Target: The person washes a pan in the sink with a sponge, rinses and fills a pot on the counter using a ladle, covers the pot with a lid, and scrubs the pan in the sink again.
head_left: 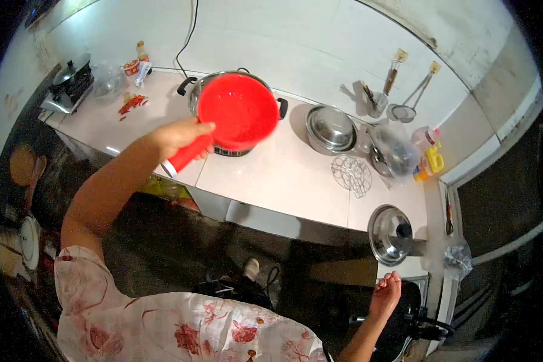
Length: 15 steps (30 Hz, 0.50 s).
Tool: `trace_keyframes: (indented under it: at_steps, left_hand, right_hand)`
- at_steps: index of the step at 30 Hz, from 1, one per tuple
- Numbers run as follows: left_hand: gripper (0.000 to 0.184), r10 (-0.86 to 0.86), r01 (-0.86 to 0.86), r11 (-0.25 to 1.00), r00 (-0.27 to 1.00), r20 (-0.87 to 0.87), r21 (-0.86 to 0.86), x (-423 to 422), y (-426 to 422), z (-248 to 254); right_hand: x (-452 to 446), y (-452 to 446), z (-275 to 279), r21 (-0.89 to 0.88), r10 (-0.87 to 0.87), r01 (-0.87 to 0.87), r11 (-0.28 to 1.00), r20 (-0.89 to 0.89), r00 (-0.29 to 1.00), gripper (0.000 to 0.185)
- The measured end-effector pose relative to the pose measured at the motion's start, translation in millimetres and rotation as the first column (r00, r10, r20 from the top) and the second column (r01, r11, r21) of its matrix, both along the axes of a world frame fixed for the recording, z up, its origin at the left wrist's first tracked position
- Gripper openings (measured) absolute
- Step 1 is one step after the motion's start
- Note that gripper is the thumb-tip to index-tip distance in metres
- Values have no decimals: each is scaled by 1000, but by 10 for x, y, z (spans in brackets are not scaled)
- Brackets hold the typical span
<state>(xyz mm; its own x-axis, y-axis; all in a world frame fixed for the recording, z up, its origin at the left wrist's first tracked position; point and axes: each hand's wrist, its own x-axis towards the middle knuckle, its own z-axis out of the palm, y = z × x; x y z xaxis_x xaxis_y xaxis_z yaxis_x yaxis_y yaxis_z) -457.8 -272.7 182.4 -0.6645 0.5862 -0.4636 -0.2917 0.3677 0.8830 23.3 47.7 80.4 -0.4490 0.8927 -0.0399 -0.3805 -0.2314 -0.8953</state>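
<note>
Here our left hand (190,137) grips the round red plastic scoop (238,111) by its handle, right over the black-handled steel pot (194,96); our right hand (386,295), partly open, fingers curled, hovers near the shiny black-knobbed lid (385,244).

- Dipper (238,111) in left hand (190,137), over pot (194,96).
- Cut pieces (131,104) left of left hand.
- Lid (390,235) beyond right hand (386,295).
- Wire rack (351,175) farther beyond.
</note>
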Motion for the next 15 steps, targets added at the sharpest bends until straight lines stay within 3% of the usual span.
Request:
trace_keyframes:
  at_steps: [4,6,7,8,10,11,12,14,15]
  left_hand:
    - [37,68,-74,997,986,-150,-33,-578,-142,-56]
    - [52,171,-252,961,865,-473,-114,-672,-80,-23]
    - [69,182,-241,969,840,-511,-50,-780,-90,-74]
    - [69,184,-250,966,837,-515,-60,-872,-92,-105]
    - [66,72,-325,905,754,-653,-276,-977,-54,-122]
    - [74,32,-335,867,777,-628,-370,-1017,-15,-98]
    - [74,36,-339,864,780,-625,-373,-1125,-12,-198]
    - [80,-89,-381,830,630,-772,-407,-1301,-75,-429]
    - [80,-86,-383,826,639,-764,-413,-1385,-115,-510]
  right_hand:
    - [-626,240,-144,-12,69,-69,998,-22,997,19]
    - [-929,415,-253,-16,107,-107,994,-42,993,19]
    - [-1092,491,-318,-3,148,-148,989,-72,986,18]
    - [-1235,546,-381,8,185,-185,983,-98,978,18]
    - [-1506,613,-456,-48,172,-178,983,-100,980,16]
    - [-1649,635,-474,-80,185,-196,977,-125,975,15]
    - [-1785,672,-471,-110,200,-217,970,-147,969,15]
    - [-2032,722,-421,-154,201,-220,963,-129,971,15]
    - [-2153,728,-366,-161,185,-200,967,-103,977,15]
